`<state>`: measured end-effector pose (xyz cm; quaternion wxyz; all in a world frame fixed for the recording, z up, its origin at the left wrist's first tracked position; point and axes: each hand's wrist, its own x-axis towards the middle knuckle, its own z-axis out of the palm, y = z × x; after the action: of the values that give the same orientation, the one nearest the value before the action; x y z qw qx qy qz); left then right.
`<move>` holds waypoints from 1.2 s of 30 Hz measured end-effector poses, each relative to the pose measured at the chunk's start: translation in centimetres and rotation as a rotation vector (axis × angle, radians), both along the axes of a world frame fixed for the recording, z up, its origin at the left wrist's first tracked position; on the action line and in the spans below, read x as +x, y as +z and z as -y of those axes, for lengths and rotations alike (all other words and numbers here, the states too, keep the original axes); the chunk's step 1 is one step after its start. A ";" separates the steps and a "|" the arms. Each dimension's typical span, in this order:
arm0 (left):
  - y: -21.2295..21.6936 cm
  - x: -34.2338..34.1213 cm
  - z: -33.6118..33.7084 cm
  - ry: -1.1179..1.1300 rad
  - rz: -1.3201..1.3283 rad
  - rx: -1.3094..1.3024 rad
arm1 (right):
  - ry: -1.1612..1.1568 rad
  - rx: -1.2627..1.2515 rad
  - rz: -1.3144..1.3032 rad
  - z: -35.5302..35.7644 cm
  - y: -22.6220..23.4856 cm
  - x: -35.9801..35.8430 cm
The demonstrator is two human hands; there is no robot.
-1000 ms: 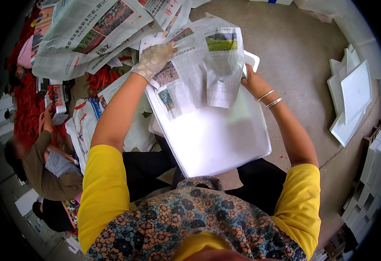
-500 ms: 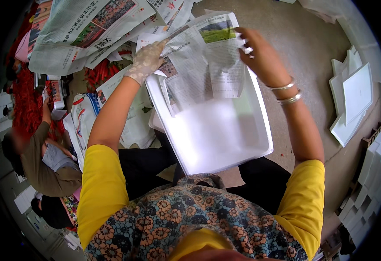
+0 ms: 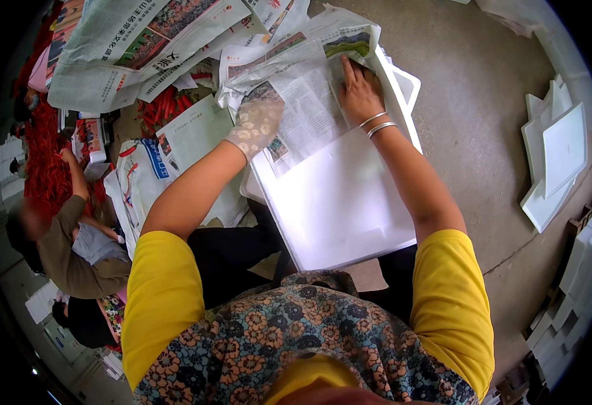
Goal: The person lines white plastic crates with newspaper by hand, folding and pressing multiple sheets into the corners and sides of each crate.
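A white foam box (image 3: 340, 209) lies across my lap, its far part lined with a sheet of newspaper (image 3: 306, 101). My left hand (image 3: 259, 125), in a pale patterned glove, presses on the newspaper along the box's left wall; its fingertips are hard to make out. My right hand (image 3: 362, 93), bare and with two silver bangles (image 3: 378, 125) at the wrist, lies flat on the paper near the far right corner. Some of the sheet sticks up over the far rim. The near part of the box's inside is bare white.
More newspaper sheets (image 3: 154, 47) hang at the upper left, above red chillies (image 3: 164, 108). White foam lids (image 3: 556, 152) lie on the floor at right, near stacked white boxes (image 3: 576, 277). A person (image 3: 83, 250) sits at left beside a long heap of chillies (image 3: 42, 162).
Both hands have come down into the box, pressing the newspaper against its inside. My right hand moved left and lower from above the rim; the left hand moved right and nearer.
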<state>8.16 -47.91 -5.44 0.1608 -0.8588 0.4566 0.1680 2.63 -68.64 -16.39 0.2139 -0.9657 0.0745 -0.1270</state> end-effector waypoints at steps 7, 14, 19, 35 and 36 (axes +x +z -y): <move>-5.6 0.2 -3.2 0.165 0.257 -0.106 | 0.002 -0.088 0.038 -1.2 -0.6 0.3; 1.4 3.2 -14.9 0.339 0.167 -0.688 | 0.040 -0.126 -0.037 -1.1 3.5 -1.4; -11.3 -2.5 -21.9 1.144 -0.068 -0.667 | 0.184 -0.140 0.074 -3.3 7.4 -2.6; -20.9 -3.4 -25.7 1.524 0.339 -0.689 | 0.113 0.009 -0.120 -10.1 12.2 -12.5; -19.8 -4.2 -27.4 1.656 0.307 -0.581 | 0.084 0.034 -0.134 -10.4 12.3 -13.2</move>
<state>4.01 -20.53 -25.19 -0.1770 -0.9332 -0.3126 -0.0091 -10.53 -58.27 -4.06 0.2300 -0.9705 0.0500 -0.0518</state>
